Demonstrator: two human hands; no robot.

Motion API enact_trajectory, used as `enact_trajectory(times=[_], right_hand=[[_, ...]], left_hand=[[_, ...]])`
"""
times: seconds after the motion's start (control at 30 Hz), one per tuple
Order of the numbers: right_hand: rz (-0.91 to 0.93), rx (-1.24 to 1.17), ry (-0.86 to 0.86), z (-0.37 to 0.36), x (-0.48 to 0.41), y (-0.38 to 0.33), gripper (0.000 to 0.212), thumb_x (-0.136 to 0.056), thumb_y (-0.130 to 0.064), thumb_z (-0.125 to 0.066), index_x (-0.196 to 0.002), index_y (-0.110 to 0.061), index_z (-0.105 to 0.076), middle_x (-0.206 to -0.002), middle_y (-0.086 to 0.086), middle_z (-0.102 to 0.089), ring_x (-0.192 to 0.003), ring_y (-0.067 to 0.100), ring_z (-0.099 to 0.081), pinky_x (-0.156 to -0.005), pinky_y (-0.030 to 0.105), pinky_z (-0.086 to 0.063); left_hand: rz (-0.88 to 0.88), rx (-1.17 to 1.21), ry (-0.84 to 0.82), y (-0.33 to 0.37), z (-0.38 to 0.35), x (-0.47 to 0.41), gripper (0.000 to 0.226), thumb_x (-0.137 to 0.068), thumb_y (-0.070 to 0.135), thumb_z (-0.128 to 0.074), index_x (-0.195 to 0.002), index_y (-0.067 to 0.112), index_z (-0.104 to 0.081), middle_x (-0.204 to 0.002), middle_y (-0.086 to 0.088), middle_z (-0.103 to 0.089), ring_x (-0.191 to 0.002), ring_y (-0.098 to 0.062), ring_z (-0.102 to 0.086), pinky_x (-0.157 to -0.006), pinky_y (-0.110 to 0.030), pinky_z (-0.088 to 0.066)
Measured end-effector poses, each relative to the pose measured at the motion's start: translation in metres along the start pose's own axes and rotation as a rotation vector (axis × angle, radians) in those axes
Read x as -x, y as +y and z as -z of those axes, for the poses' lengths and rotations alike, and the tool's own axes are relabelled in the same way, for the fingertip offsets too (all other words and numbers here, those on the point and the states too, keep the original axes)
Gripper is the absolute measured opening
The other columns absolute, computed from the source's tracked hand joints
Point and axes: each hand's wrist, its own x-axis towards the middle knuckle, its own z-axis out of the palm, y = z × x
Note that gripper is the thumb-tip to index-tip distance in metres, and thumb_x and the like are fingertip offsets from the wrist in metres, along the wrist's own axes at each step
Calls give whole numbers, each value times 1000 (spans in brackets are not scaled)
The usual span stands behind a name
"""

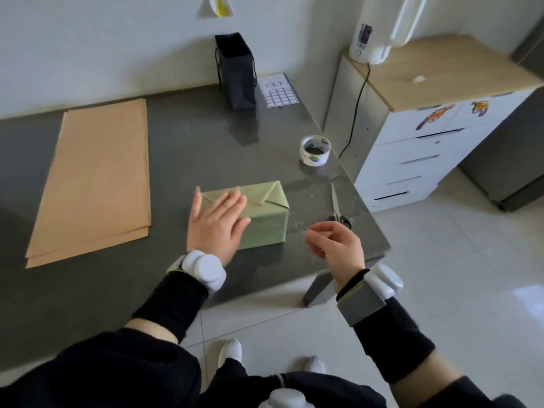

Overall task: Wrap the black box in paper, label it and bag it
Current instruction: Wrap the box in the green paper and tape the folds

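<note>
Taping the folded flap on the wrapped box (265, 222).
Box sits on the glossy grey worktop (191, 148). Left hand (217, 222) lies flat on its top, fingers straight. Right hand (335, 242), just right of the box, pinches a clear tape strip (297, 226). Hold the flap down, bridge the seam, smooth outward. Bag (237, 72) and label sheet (278, 89) are beyond the box, brown paper (97, 178) to its left.

Nothing legible from where I stand: label sheet (278, 89) upper centre shows only blue-edged boxes, tape roll (315, 151) print & kettle sticker (366, 35) too blurry.
</note>
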Motion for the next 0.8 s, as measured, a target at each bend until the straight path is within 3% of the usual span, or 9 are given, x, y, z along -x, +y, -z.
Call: enact_trajectory(times=[0.1,0.3,0.67,0.8], right_hand=[[-77,-145,-14,-50,3,-11,17,-84,4,-62,-74,-10,-60,-51,-2,-61,-44,5,-52,-45,13,-42],[-156,-287,117,-111,5,-17,14,-84,0,-62,-78,-11,-57,-55,1,-61,-43,6,-53,-43,15,-41],[-86,-255,320,-135,3,-14,28,-81,-1,-68,-74,-15,-44,-55,1,-63,-44,7,-51,-41,15,-39],[-44,-162,363,-139,-1,-14,30,-78,-3,-70,-73,-16,-43,-61,3,-58,-48,11,-52,-44,17,-41]], left_hand=[[-140,75,-19,-23,0,-7,46,-92,45,-43,-111,12,-68,-130,-6,-59,-127,-24,-49,-111,-51,-18],[-295,403,-94,-56,-6,-21,46,-89,43,-48,-116,11,-66,-134,-8,-55,-126,-21,-50,-113,-41,-19],[-278,527,-45,-56,-13,-22,41,-89,38,-50,-110,8,-69,-125,-7,-63,-121,-21,-56,-106,-36,-32],[-247,561,-135,-58,-8,-21,52,-88,40,-49,-127,7,-56,-128,-6,-61,-126,-16,-50,-111,-29,-24]])
